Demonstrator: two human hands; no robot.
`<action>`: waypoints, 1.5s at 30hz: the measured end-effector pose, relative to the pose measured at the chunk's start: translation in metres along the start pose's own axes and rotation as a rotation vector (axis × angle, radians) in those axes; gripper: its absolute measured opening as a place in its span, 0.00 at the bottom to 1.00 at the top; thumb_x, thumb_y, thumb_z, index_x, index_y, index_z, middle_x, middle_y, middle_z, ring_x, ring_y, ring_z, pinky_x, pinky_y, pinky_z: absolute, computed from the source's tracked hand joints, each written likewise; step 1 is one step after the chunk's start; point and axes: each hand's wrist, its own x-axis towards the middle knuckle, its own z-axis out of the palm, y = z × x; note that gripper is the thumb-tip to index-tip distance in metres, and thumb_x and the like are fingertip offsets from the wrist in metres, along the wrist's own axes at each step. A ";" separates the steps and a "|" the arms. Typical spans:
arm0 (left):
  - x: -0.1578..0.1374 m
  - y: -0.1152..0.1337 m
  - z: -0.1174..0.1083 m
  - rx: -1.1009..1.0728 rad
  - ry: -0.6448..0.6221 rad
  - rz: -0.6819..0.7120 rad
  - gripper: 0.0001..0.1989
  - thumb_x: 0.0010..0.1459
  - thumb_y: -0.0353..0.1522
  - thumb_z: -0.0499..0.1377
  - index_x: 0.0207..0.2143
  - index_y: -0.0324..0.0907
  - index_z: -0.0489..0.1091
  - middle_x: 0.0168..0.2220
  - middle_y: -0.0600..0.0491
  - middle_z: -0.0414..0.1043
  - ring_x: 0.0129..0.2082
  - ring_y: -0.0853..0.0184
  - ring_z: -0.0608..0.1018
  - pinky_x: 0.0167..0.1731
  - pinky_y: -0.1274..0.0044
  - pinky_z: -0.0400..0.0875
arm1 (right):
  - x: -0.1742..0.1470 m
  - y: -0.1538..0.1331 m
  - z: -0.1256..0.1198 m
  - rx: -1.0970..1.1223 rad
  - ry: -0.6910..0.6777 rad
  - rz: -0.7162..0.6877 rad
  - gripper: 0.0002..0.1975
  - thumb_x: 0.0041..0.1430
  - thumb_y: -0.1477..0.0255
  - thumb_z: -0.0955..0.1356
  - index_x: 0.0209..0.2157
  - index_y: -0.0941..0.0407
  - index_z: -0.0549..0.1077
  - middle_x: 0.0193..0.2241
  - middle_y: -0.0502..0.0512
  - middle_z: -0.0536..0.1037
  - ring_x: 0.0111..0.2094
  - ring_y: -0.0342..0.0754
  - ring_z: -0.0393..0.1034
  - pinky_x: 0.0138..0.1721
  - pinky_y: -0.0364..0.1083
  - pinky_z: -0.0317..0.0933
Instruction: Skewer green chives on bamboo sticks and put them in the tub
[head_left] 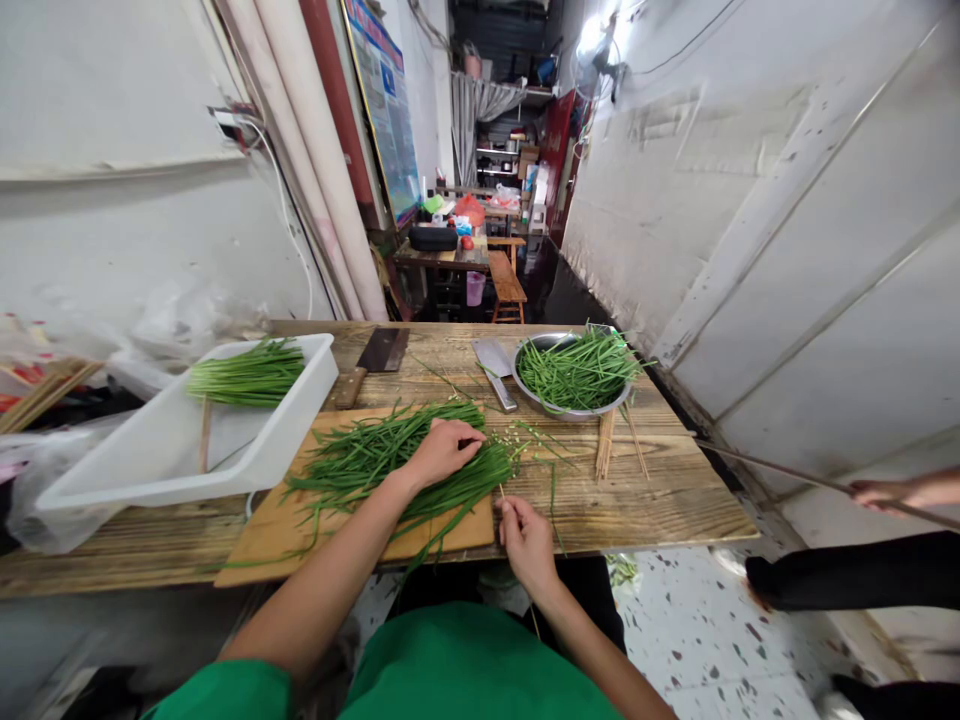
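Observation:
My left hand (pixel 446 450) lies over a heap of green garlic chives (pixel 375 445), its fingers bent down onto stalks near their cut ends. The heap rests on a wooden cutting board (pixel 262 545). At the board's right edge my right hand (pixel 529 540) pinches a thin bamboo skewer (pixel 502 490), whose tip points toward the chive ends. More skewers (pixel 604 445) lie on the table, partly under the rim of a metal bowl (pixel 571 411) filled with chives (pixel 577 368). Small pale trimmings (pixel 517 435) are scattered beside the heap.
A cleaver (pixel 382 350) and a smaller metal-handled knife (pixel 495 372) lie on the wooden table (pixel 675 490). To the left stands a white tray (pixel 172 490) holding a chive bundle (pixel 247 375). At right, another person's hand (pixel 889 495) grips a long stick (pixel 780 465).

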 end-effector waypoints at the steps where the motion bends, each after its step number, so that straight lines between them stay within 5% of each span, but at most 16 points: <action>1: 0.000 0.000 0.000 0.001 -0.002 0.001 0.10 0.54 0.32 0.54 0.34 0.44 0.75 0.32 0.54 0.75 0.33 0.69 0.74 0.40 0.76 0.61 | 0.000 0.000 0.000 0.006 -0.003 0.003 0.16 0.60 0.63 0.57 0.33 0.59 0.70 0.13 0.45 0.62 0.14 0.40 0.57 0.18 0.38 0.50; 14: -0.006 -0.002 -0.001 -0.046 -0.045 0.086 0.10 0.56 0.33 0.54 0.36 0.47 0.74 0.36 0.54 0.76 0.38 0.69 0.74 0.42 0.75 0.60 | -0.001 0.001 0.001 0.015 0.001 0.014 0.16 0.60 0.63 0.57 0.34 0.60 0.70 0.13 0.45 0.61 0.14 0.40 0.56 0.17 0.38 0.49; 19: -0.005 -0.019 -0.017 0.090 0.113 -0.042 0.10 0.57 0.34 0.53 0.36 0.44 0.74 0.36 0.52 0.75 0.38 0.66 0.73 0.41 0.73 0.58 | -0.001 0.001 0.000 0.026 -0.001 0.019 0.16 0.60 0.63 0.58 0.34 0.60 0.70 0.13 0.45 0.61 0.14 0.40 0.57 0.17 0.38 0.50; 25: 0.004 -0.018 -0.013 0.305 -0.073 0.031 0.05 0.51 0.33 0.59 0.31 0.44 0.74 0.31 0.51 0.73 0.36 0.63 0.71 0.38 0.70 0.53 | -0.001 0.001 0.000 0.037 -0.011 0.023 0.16 0.60 0.63 0.58 0.34 0.60 0.70 0.13 0.45 0.61 0.14 0.40 0.56 0.17 0.37 0.49; 32: 0.010 -0.015 -0.012 0.297 0.045 -0.077 0.07 0.54 0.35 0.57 0.29 0.42 0.73 0.30 0.51 0.72 0.36 0.63 0.69 0.38 0.72 0.53 | -0.001 -0.001 0.000 0.065 -0.009 0.023 0.16 0.59 0.63 0.58 0.33 0.59 0.70 0.12 0.44 0.60 0.14 0.39 0.56 0.16 0.37 0.50; 37: 0.015 -0.020 -0.011 0.374 0.000 -0.070 0.06 0.53 0.33 0.57 0.29 0.43 0.73 0.31 0.50 0.72 0.36 0.62 0.69 0.38 0.72 0.54 | -0.001 -0.001 0.001 0.058 0.004 0.023 0.17 0.59 0.62 0.59 0.32 0.59 0.70 0.12 0.44 0.61 0.14 0.39 0.56 0.16 0.37 0.50; 45: 0.013 -0.013 -0.011 0.155 0.084 -0.052 0.05 0.52 0.34 0.57 0.28 0.43 0.72 0.31 0.54 0.74 0.36 0.65 0.71 0.40 0.73 0.58 | 0.000 0.001 0.000 0.039 0.008 0.009 0.18 0.59 0.61 0.58 0.32 0.59 0.71 0.13 0.45 0.62 0.14 0.40 0.57 0.16 0.37 0.50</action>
